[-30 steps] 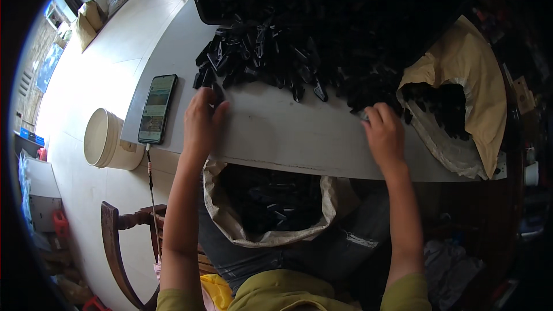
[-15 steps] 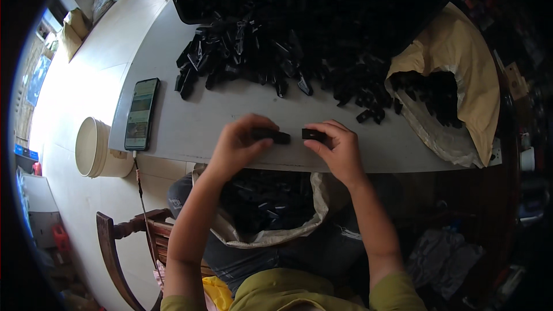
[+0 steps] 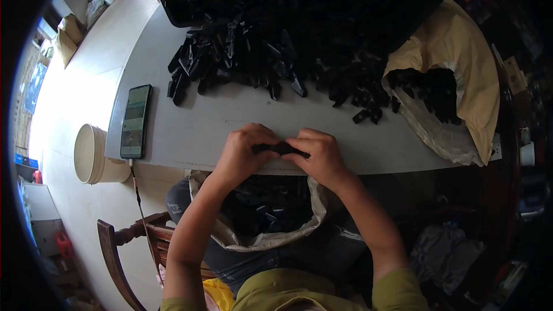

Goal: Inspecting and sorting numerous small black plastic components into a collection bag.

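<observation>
Above the near edge of the grey table (image 3: 190, 132) my two hands meet. My left hand (image 3: 245, 148) is closed on a long black plastic piece (image 3: 266, 148). From the other side my right hand (image 3: 317, 152) grips a smaller black plastic piece (image 3: 295, 151), its end against the first one. Fingers cover much of both, so how they fit together cannot be seen. Beyond my hands lies a heap of long black plastic pieces (image 3: 230, 57), with a pile of smaller black pieces (image 3: 360, 89) to its right.
An open sack (image 3: 271, 242) of black pieces rests in my lap. At the table's right a tan bag (image 3: 475, 80) holds small black parts. A phone (image 3: 136, 121) with a cable lies left, near a cream bucket (image 3: 89, 152). A large black container (image 3: 299, 6) stands behind.
My hands have come together from a short gap, and the two black pieces now touch. The view has shifted slightly.
</observation>
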`<state>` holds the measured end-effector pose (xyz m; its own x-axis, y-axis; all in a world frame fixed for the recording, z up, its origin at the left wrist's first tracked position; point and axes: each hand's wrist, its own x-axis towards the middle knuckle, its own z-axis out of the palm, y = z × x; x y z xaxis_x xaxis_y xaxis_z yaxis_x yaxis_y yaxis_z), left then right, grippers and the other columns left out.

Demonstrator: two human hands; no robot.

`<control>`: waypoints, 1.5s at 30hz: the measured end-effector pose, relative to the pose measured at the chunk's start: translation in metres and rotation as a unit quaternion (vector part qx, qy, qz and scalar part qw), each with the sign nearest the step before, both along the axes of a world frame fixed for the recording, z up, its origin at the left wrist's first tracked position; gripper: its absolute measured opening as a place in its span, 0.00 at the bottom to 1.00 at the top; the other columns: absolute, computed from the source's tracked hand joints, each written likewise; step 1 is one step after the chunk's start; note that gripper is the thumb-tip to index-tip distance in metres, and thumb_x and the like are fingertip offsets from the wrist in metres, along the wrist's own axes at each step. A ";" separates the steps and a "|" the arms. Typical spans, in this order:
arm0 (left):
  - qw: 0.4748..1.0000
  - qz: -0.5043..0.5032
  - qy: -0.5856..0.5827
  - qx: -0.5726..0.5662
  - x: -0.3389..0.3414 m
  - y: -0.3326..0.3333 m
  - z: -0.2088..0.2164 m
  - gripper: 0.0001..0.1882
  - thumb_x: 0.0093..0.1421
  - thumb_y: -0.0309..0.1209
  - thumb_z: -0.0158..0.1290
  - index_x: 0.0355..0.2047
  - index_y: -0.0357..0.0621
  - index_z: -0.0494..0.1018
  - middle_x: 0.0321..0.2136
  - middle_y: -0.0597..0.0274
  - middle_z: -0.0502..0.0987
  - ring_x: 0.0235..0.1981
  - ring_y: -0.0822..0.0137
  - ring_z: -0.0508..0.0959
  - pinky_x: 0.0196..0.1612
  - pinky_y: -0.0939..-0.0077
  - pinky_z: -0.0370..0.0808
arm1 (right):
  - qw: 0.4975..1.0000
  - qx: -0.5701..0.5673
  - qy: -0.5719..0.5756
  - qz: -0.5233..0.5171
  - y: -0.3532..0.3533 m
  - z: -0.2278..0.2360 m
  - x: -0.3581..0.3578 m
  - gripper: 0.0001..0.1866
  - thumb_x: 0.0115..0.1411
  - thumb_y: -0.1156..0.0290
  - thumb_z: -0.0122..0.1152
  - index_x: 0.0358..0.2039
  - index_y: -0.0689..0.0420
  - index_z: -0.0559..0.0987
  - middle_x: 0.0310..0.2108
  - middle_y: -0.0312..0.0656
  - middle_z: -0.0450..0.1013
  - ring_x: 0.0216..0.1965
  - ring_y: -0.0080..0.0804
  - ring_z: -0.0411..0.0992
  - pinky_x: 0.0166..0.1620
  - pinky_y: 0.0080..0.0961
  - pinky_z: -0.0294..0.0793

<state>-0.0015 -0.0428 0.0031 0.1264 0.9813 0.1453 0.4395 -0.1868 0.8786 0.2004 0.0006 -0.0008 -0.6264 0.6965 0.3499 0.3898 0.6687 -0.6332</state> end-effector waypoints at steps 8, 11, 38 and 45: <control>0.987 -0.025 0.110 0.117 -0.005 0.022 0.011 0.12 0.51 0.23 0.57 0.38 0.38 0.77 0.36 0.53 0.75 0.39 0.53 0.76 0.44 0.65 0.74 | 0.941 0.149 -0.192 -0.237 0.024 0.023 0.082 0.15 0.55 0.85 0.53 0.44 0.60 0.77 0.42 0.43 0.70 0.38 0.42 0.74 0.37 0.35 0.74; 0.951 0.067 0.238 0.184 0.006 0.059 0.008 0.12 0.52 0.24 0.55 0.38 0.39 0.75 0.37 0.55 0.72 0.39 0.52 0.75 0.42 0.62 0.74 | 0.933 0.172 -0.257 -0.184 0.031 0.012 0.093 0.17 0.55 0.87 0.50 0.44 0.61 0.76 0.45 0.42 0.69 0.39 0.44 0.74 0.38 0.37 0.75; 0.955 0.000 -0.290 -0.059 0.015 0.040 0.012 0.11 0.52 0.16 0.56 0.36 0.38 0.72 0.40 0.60 0.78 0.42 0.71 0.78 0.46 0.76 0.73 | 0.982 -0.090 0.069 -0.153 0.005 0.008 0.038 0.13 0.48 0.77 0.69 0.36 0.63 0.78 0.32 0.38 0.73 0.29 0.25 0.73 0.32 0.22 0.72; 1.000 -0.001 -0.002 0.030 0.003 0.024 0.003 0.14 0.46 0.18 0.62 0.35 0.36 0.77 0.37 0.57 0.78 0.40 0.63 0.79 0.45 0.73 0.73 | 0.992 -0.055 0.062 -0.092 0.013 -0.004 0.018 0.14 0.47 0.78 0.70 0.36 0.63 0.81 0.34 0.42 0.75 0.34 0.31 0.76 0.36 0.22 0.75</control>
